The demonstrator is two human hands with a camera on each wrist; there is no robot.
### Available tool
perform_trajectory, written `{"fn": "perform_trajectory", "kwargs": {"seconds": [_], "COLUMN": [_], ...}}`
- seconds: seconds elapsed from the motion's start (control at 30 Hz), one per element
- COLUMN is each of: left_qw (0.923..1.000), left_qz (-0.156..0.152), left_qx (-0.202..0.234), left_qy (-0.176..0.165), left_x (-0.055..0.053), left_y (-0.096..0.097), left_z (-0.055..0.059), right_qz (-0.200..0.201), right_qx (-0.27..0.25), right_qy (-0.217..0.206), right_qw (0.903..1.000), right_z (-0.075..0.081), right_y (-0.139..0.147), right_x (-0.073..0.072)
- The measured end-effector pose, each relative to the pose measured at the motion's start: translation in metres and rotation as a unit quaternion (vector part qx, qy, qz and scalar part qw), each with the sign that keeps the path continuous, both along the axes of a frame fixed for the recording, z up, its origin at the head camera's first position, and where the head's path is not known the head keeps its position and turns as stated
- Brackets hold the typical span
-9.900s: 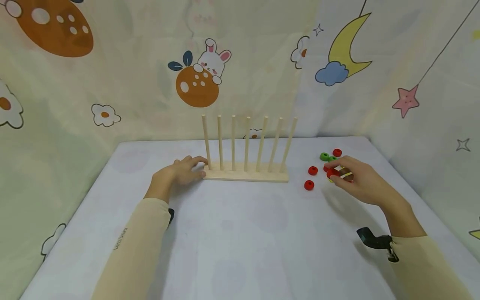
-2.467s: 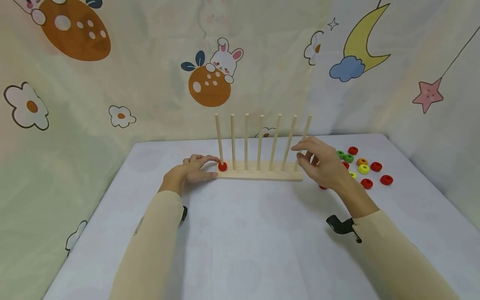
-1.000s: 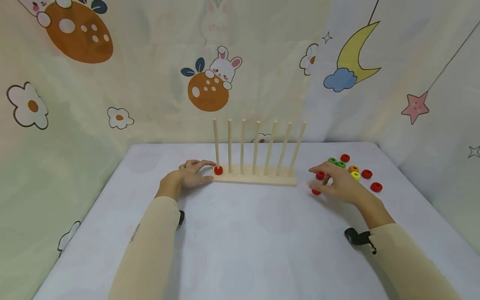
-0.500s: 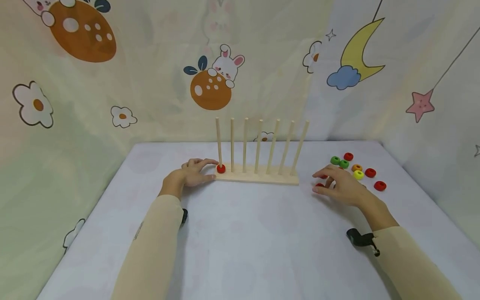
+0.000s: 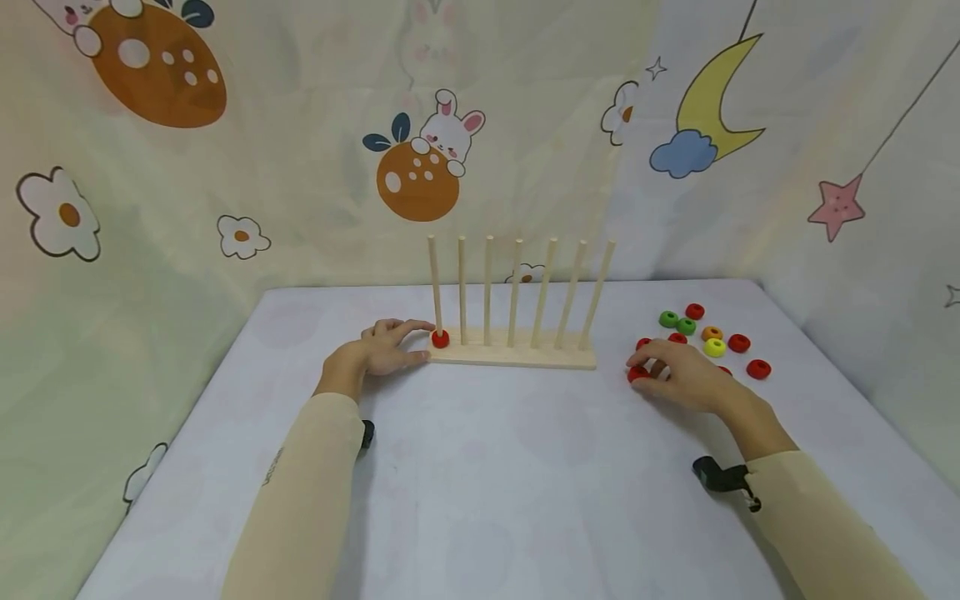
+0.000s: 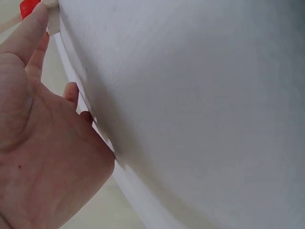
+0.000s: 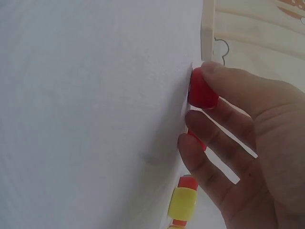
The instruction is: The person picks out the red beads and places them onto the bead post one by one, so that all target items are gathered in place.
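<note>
A wooden peg rack (image 5: 517, 358) with a row of upright pegs stands at the back of the table. One red bead (image 5: 440, 339) sits at the foot of its leftmost peg. My left hand (image 5: 378, 348) holds the left end of the rack's base, index finger towards the back and thumb at the front corner. In the left wrist view, the thumb (image 6: 35, 24) reaches that wooden end. Right of the rack, my right hand (image 5: 686, 375) pinches a red bead (image 7: 202, 89) between thumb and fingers, low over the tabletop. The fingers partly cover other red beads.
Loose beads lie around the right hand: two green ones (image 5: 669, 319), an orange one (image 5: 712, 333), a yellow one (image 5: 715, 347) and several red ones (image 5: 759, 369). A printed cloth wall (image 5: 300, 167) rises behind the white table (image 5: 480, 483).
A red bead has gone onto the leftmost peg, and beads have spread out at the right. My right hand has moved from the rack to a red bead and grasped it. The left stays put.
</note>
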State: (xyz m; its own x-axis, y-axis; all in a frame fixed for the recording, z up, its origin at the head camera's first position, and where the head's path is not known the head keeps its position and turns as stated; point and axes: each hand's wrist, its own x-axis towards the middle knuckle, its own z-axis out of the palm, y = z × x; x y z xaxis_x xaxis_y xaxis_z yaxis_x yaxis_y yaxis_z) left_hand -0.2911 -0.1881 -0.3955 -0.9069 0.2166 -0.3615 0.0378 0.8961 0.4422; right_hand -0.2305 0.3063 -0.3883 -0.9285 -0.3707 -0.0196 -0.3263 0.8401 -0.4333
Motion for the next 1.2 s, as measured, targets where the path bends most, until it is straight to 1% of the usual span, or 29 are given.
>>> {"fn": "perform_trajectory", "kwargs": {"seconds": [0.17,0.33,0.57,0.67,0.73,0.83,0.9,1.0,1.13,1.2], "left_qw": [1.0000,0.9999,0.9998,0.9999,0.9999,0.9999,0.9999,0.9998,0.9998,0.9998], "left_qz": [0.000,0.004,0.007,-0.002,-0.003,-0.008,-0.007,-0.008,-0.003,-0.001], "left_qx": [-0.005,-0.002,-0.003,-0.003,-0.001,0.000,-0.002,-0.007,-0.006,-0.004], "left_qy": [-0.006,-0.013,-0.017,-0.016,-0.014,-0.010,-0.011,-0.015,-0.018,-0.021], "left_x": [-0.004,-0.007,-0.005,-0.005,-0.005,-0.006,-0.007,-0.008,-0.008,-0.008], "left_y": [-0.001,0.000,-0.001,-0.001,-0.001,0.000,0.000,-0.001,-0.001,-0.001], "left_z": [-0.004,-0.004,-0.002,-0.002,-0.002,-0.002,-0.003,-0.004,-0.005,-0.005], "right_qz": [-0.005,-0.010,0.024,0.032,0.040,0.063,0.079,0.085,0.076,0.074], "right_qx": [-0.005,-0.018,-0.036,-0.049,-0.063,-0.089,-0.104,-0.112,-0.110,-0.109], "right_qy": [0.004,0.016,0.049,0.067,0.086,0.118,0.129,0.119,0.089,0.082], "right_qw": [1.0000,0.9997,0.9979,0.9960,0.9935,0.9869,0.9830,0.9828,0.9870,0.9878], "right_z": [0.000,0.004,0.004,0.005,0.006,0.007,0.007,0.008,0.009,0.010], "right_y": [0.000,-0.002,-0.006,-0.007,-0.007,-0.009,-0.012,-0.017,-0.023,-0.025], "right_x": [0.001,0.002,0.001,0.001,0.001,0.001,0.001,0.003,0.007,0.008]}}
